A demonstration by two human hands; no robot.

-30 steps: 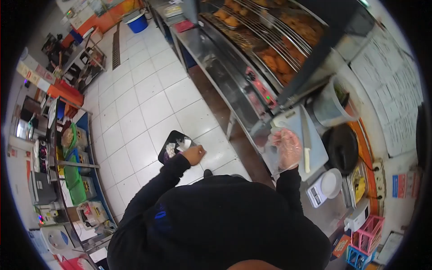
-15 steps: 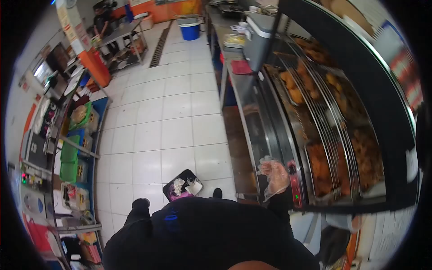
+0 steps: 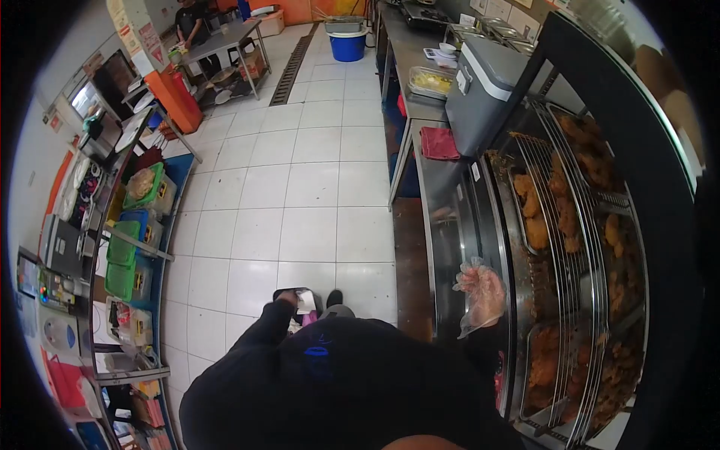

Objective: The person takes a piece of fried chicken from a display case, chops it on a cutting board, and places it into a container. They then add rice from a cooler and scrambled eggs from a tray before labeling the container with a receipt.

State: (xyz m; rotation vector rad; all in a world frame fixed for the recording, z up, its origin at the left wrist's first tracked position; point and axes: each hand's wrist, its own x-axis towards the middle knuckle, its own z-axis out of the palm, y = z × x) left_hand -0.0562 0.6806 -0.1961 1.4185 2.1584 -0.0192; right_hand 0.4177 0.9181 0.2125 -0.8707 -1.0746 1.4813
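My right hand (image 3: 481, 294), in a clear plastic glove, is beside the steel front edge of the glass food case (image 3: 525, 247). Its fingers are partly curled, and whether it holds anything is unclear. My left hand (image 3: 287, 298) reaches down at the black bin (image 3: 306, 292) on the floor in front of me. Its fingers are too small and dark to make out. White and pink waste shows in the bin. Trays of fried chicken (image 3: 534, 217) lie behind wire racks in the case.
A steel counter (image 3: 420, 169) carries a red cloth (image 3: 439, 143), a grey cooler (image 3: 480, 90) and a food container (image 3: 431, 81). Storage shelves (image 3: 169, 217) line the left. A blue bucket (image 3: 348, 48) and a person (image 3: 193, 26) at a table are farther back.
My left arm has come into view and now reaches to the bin. The view has shifted, showing more of the food case. My right hand stays beside the case.
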